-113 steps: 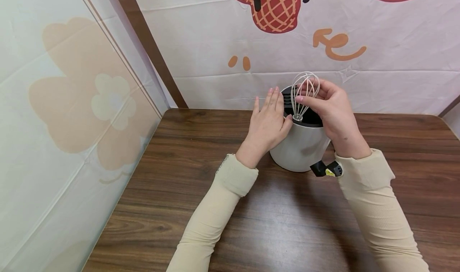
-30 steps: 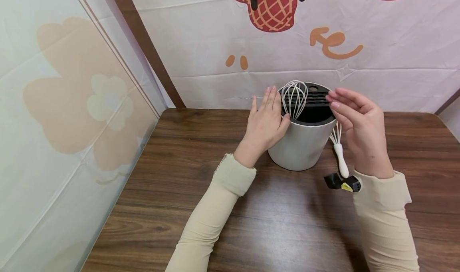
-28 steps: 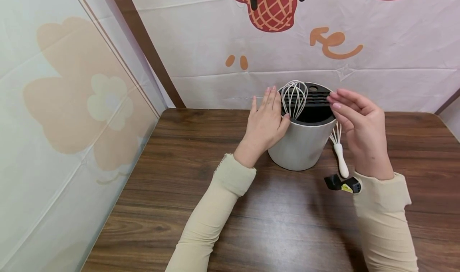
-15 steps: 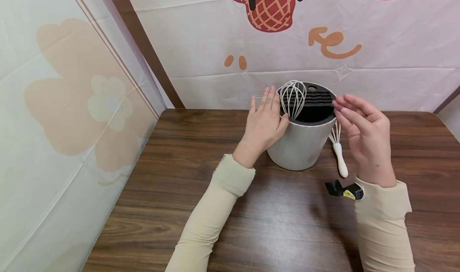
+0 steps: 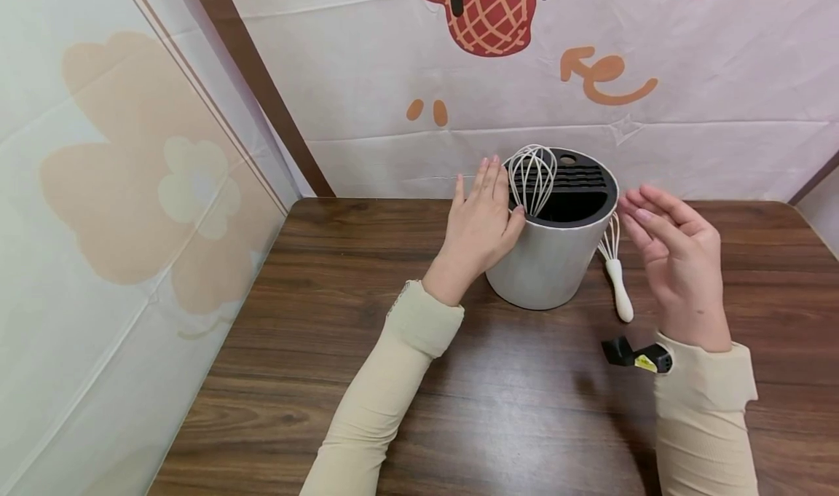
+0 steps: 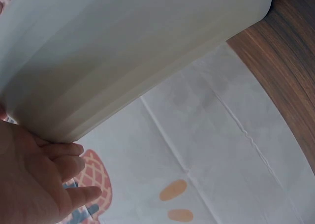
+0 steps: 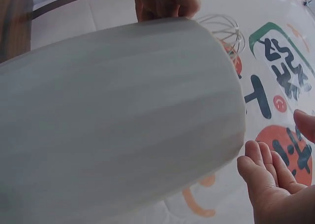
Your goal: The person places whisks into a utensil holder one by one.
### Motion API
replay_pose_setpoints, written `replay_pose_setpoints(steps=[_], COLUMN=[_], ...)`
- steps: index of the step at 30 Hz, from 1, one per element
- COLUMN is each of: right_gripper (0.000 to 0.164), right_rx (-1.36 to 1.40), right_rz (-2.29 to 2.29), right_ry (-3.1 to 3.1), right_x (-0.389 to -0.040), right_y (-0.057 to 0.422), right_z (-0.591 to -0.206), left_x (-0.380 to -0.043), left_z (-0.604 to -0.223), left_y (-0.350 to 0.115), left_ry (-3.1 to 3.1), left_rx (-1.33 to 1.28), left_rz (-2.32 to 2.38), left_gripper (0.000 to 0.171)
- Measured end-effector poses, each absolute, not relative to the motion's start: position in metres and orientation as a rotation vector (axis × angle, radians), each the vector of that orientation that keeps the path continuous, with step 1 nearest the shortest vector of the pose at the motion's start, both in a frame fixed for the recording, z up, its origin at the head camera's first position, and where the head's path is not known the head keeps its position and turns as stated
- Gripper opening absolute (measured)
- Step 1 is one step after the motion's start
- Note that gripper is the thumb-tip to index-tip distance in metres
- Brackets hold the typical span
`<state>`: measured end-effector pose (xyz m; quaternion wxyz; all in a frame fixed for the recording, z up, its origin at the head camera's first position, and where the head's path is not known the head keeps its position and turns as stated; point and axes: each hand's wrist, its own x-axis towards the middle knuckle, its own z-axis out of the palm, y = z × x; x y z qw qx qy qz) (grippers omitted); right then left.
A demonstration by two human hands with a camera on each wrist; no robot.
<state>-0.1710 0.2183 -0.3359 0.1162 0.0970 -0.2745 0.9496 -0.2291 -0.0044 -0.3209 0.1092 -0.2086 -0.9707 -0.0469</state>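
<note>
- The left hand [image 5: 478, 226] lies with straight fingers along the holder [image 5: 547, 266], seemingly steadying it.
- The right hand [image 5: 684, 270] is empty, fingers loosely bent, just beside the rim.
- The upper whisk [image 5: 534, 181] leans in the holder's front opening, wires up; placing it looks done.
- The lower whisk [image 5: 616, 281] lies on the table [image 5: 314, 379], right of the holder; lifting it would call for a pinch on its handle.
- Against 3.8 seconds ago, the right hand is off the upper whisk and farther right; the left hand remains at the holder.
</note>
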Motion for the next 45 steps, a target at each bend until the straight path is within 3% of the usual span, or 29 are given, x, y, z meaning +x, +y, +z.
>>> replay_pose_setpoints(steps=[19,45], right_gripper=[0.025,0.02], right_rx=[0.131,-0.204], right_rz=[2.822,2.794], right_ry=[-0.766,-1.223], right_x=[-0.175,-0.185], right_y=[0.245,0.268], right_z=[-0.355,-0.393], left_x=[-0.23,-0.229], left_z=[-0.319,-0.322], left_y=[-0.003,-0.006], left_ry=[-2.845,-2.845], left_rx=[-0.623,-0.629], left_rz=[-0.138,-0.178], left_gripper=[0.063,0.063])
